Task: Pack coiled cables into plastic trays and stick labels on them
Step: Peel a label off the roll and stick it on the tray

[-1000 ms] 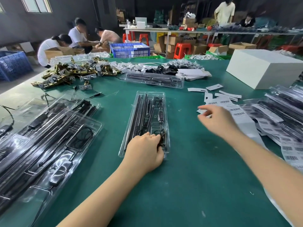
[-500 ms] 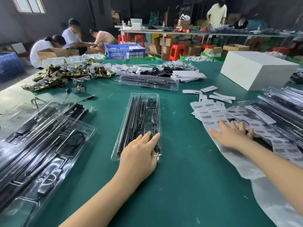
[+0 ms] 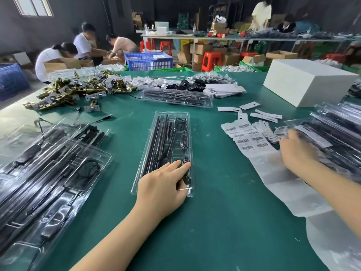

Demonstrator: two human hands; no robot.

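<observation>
Left hand (image 3: pixel 163 185) flat with straight fingers on clear tray (image 3: pixel 166 145) of black cables mid-surface, right hand (image 3: pixel 297 151) blurred, grip untellable, beside barcode label sheet (image 3: pixel 247 136) toward right edge, print unreadable.

one head-worn wide view, angled forward and down over the green table (image 3: pixel 214 222), near both hands

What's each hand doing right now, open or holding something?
Left hand: open, straight fingers pressing the near end of the clear tray.
Right hand: blurred among the label sheets; cannot tell.
</observation>
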